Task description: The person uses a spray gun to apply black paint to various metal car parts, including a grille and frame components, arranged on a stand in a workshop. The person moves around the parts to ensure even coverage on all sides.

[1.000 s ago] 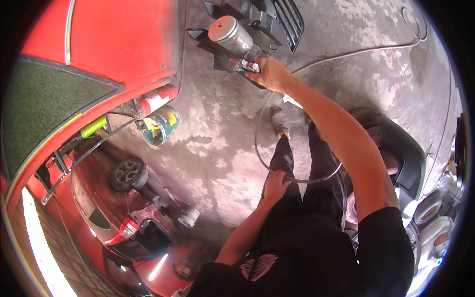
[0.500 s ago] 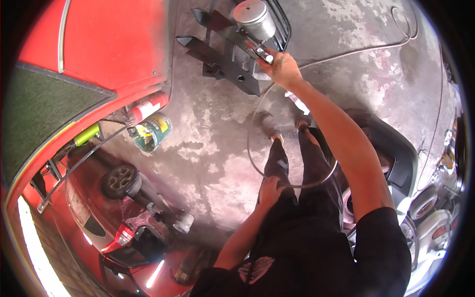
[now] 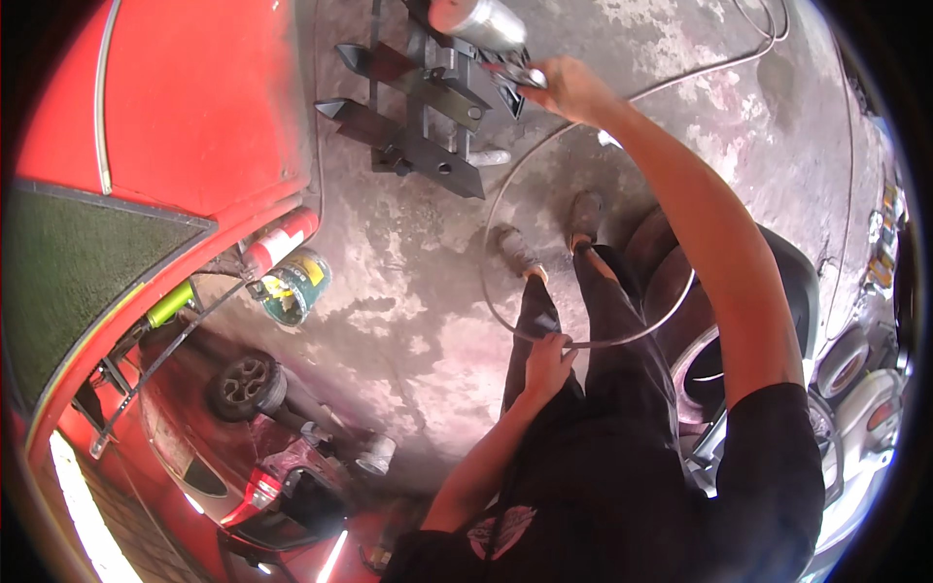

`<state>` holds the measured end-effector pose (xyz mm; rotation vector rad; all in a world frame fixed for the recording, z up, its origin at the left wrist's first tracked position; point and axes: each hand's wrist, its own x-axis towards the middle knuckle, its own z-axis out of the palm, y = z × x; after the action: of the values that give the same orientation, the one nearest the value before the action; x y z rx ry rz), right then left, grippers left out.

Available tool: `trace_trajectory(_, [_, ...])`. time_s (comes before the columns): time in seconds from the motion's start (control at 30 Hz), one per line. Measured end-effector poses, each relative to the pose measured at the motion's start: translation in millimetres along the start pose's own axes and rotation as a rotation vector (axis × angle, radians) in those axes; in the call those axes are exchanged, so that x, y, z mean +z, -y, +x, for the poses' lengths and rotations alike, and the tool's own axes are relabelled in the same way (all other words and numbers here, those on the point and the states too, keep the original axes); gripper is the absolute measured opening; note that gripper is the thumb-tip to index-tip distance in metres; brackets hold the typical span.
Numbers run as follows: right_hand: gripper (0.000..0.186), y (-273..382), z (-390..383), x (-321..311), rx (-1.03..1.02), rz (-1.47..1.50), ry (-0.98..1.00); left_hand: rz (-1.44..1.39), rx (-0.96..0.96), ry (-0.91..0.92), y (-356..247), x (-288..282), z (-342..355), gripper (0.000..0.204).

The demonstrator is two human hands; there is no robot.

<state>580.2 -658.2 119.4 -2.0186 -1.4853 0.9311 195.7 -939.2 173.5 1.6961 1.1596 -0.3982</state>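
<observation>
Grey stained concrete floor (image 3: pixel 408 321) fills the head view. R hand (image 3: pixel 573 87) at approx 12 o'clock, arm stretched fwd, fingers closed around a small metal fitting (image 3: pixel 530 76) at the end of a thin hose (image 3: pixel 505 204); fitting sits right against a dark steel machine frame (image 3: pixel 428 117) w/ a silver cylinder (image 3: pixel 476 17) on top, at 11–12 o'clock. Hose loops from R hand down round the feet and back to L hand (image 3: pixel 546 361) near centre, approx 5 o'clock of frame middle; L hand fingers curled round the hose, resting on the thigh of dark trousers (image 3: pixel 603 321). Two shoes (image 3: pixel 583 216) on floor inside the loop. Red vehicle body panel (image 3: pixel 194 107) at 9–10 o'clock; red fire extinguisher (image 3: pixel 282 241) under its edge, teal paint can (image 3: pixel 292 287) just beside it. Small wheel (image 3: pixel 248 387) at 8 o'clock. Tyre w/ rim (image 3: pixel 700 360) at 3–4 o'clock, behind R arm.
</observation>
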Motion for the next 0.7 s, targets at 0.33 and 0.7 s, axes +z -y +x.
trace_trajectory(0.33, [0.037, -15, 17, -12, -0.155, -0.134, 0.064, -0.031, 0.045, -0.021, -22, 10, 19, 0.028])
trace_trajectory(0.7, [0.031, -51, -47, -31, -0.102, 0.067, 0.279, 0.005, 0.079, 0.082, -35, 20, 27, 0.026])
